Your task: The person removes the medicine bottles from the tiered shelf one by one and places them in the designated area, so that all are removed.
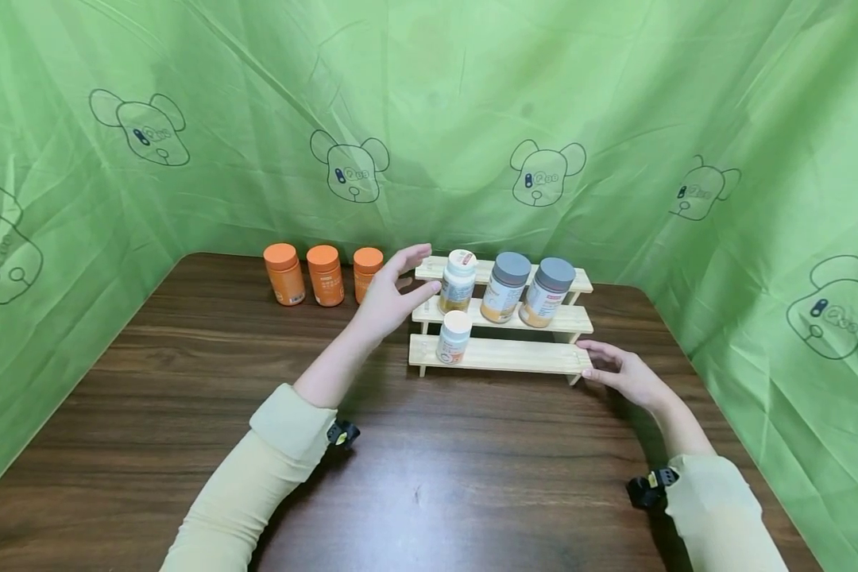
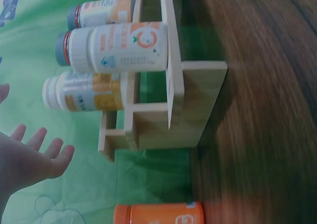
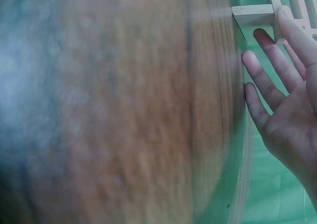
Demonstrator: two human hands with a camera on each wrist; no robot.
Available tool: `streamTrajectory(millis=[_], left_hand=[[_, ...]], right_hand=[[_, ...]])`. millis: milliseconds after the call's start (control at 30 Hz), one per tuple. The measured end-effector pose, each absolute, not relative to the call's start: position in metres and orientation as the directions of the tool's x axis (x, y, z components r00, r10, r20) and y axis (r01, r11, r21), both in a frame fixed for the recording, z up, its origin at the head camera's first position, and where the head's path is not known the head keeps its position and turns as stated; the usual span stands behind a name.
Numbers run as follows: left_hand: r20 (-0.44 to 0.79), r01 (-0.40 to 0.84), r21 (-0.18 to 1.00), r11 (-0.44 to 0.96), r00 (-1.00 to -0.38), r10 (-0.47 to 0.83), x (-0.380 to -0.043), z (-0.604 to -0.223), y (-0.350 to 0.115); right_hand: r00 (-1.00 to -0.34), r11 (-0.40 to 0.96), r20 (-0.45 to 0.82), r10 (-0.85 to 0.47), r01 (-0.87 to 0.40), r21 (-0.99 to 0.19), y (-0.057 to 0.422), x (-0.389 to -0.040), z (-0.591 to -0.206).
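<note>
My left hand [image 1: 392,292], fingers extended and apart, is beside the left end of a three-tier wooden display stand [image 1: 515,355]. Its thumb is close to a white-capped supplement bottle [image 1: 457,286] on the middle tier; whether they touch is unclear. In the left wrist view, a gap separates the hand [image 2: 29,159] from the bottles. My right hand [image 1: 629,380] holds the right end of the lowest tier between thumb and fingers. Two grey-capped bottles [image 1: 506,290] stand on the middle tier. A smaller white bottle [image 1: 454,340] stands at the left of the lowest tier.
Three orange bottles [image 1: 326,278] stand in a row on the dark wooden table [image 1: 429,477], left of the stand. The nearest is partly behind my left hand. Green cloth [image 1: 443,95] with printed bear heads hangs at the back and sides.
</note>
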State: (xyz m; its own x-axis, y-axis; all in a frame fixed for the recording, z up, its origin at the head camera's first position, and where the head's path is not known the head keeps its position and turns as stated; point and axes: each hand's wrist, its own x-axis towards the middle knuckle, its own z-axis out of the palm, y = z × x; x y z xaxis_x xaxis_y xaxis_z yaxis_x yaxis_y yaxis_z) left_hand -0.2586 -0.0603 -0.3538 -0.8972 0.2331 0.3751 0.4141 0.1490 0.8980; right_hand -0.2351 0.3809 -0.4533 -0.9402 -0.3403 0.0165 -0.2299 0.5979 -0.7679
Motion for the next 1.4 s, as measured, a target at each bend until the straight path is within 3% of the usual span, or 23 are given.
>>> streamTrajectory(millis=[733, 1033, 1400], left_hand=[[0.281, 0.329, 0.938, 0.113, -0.908, 0.312, -0.296, -0.367, -0.032], [0.266, 0.335, 0.931, 0.146, -0.895, 0.358, -0.282, -0.345, -0.027], [0.274, 0.352, 0.920, 0.175, -0.893, 0.357, -0.282, -0.346, -0.028]], right_hand=[[-0.940, 0.584, 0.011, -0.342, -0.222, -0.781, 0.381, -0.237, -0.453], [-0.940, 0.577, 0.019, -0.341, -0.225, -0.785, 0.383, -0.235, -0.455], [-0.940, 0.573, 0.010, -0.340, -0.216, -0.791, 0.382, -0.234, -0.454]])
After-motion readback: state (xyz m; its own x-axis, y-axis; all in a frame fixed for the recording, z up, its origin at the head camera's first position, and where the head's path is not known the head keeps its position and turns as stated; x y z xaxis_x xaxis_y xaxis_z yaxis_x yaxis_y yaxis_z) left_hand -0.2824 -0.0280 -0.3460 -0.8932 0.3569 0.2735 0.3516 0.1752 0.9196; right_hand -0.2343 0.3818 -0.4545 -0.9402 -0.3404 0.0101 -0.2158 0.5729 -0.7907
